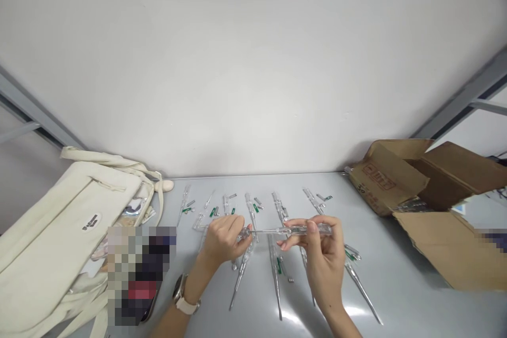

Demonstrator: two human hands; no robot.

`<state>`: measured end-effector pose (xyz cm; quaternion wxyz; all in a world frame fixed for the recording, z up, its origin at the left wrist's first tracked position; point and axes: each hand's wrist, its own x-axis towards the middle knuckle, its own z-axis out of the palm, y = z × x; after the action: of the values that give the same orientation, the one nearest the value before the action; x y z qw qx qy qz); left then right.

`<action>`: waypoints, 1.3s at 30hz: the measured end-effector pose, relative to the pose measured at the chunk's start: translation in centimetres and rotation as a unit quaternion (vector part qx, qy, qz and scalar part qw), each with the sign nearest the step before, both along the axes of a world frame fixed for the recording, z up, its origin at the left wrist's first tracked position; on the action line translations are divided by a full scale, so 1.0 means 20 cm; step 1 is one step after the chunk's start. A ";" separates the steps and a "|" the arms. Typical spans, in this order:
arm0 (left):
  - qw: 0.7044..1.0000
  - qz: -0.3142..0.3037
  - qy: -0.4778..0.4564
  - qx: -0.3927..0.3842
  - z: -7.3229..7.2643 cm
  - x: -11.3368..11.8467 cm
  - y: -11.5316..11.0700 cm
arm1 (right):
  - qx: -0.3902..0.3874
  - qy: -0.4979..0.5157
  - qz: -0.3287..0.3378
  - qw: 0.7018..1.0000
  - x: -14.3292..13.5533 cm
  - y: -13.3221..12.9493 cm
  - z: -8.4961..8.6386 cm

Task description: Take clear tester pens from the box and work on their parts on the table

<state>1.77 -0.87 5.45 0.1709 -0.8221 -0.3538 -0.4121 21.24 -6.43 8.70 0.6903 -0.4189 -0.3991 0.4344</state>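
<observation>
head view — left hand (224,240) mostly hides the clear piece (244,233) it pinches.

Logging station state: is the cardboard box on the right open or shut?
Open: the cardboard box has its flaps spread, and clear items show inside.

Above the left hand (225,237) and right hand (327,256), air is open as far as the wall (253,74). Screwdrivers (276,280) clutter the table (400,269) below and beyond both hands. Rightward, a bare strip leads to the box (376,182); leftward, the bag (59,222) blocks passage.
</observation>
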 end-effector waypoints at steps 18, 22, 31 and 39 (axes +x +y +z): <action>0.999 -0.013 -0.008 -0.046 -0.03 -0.03 0.02 | 0.030 -0.094 0.036 0.994 0.05 0.02 0.01; 0.999 -0.009 -0.001 -0.047 -0.03 -0.04 0.03 | -0.010 -0.195 -0.030 0.980 0.07 0.00 0.03; 0.995 -0.031 0.081 -0.055 -0.06 -0.04 0.03 | -0.130 -0.328 0.112 0.929 0.17 0.02 0.20; 0.997 0.005 0.019 -0.076 -0.05 -0.08 0.06 | -0.159 -0.253 0.105 0.949 0.28 0.07 0.22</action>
<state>0.24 0.37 4.39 0.1169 -0.8385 -0.3847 -0.3677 26.80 -4.95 13.10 0.4416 -0.5749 -0.5285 0.4418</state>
